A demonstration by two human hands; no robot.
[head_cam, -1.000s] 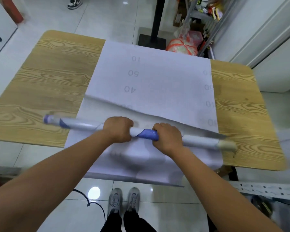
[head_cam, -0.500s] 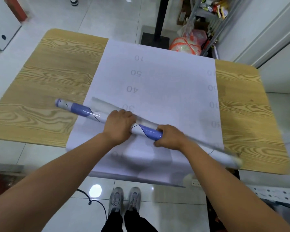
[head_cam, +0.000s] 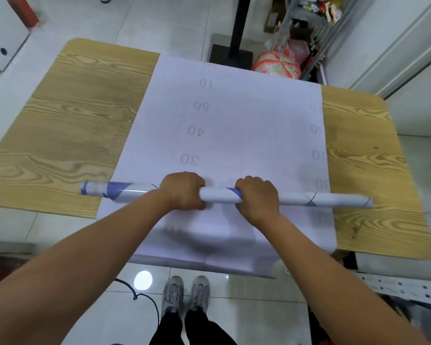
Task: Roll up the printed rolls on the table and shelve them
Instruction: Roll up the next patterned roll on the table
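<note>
A long white roll with blue print [head_cam: 219,195] lies level across the table, left to right, fully rolled. My left hand [head_cam: 183,190] grips it left of its middle and my right hand [head_cam: 256,197] grips it just right of the middle, fingers curled round it. Under the roll a flat white sheet [head_cam: 234,125] with faint mirrored numbers covers the middle of the wooden table [head_cam: 67,120] and hangs over the near edge.
A black pole on a square base [head_cam: 232,52] stands beyond the table. A shelf with clutter and an orange-white bag [head_cam: 276,64] are at the back right. A white box [head_cam: 3,38] sits far left. A cable [head_cam: 144,297] lies by my feet.
The loose end of the print has been wound in. The roll, tilted half a second ago, now lies level and sits slightly farther from me, both hands still on it.
</note>
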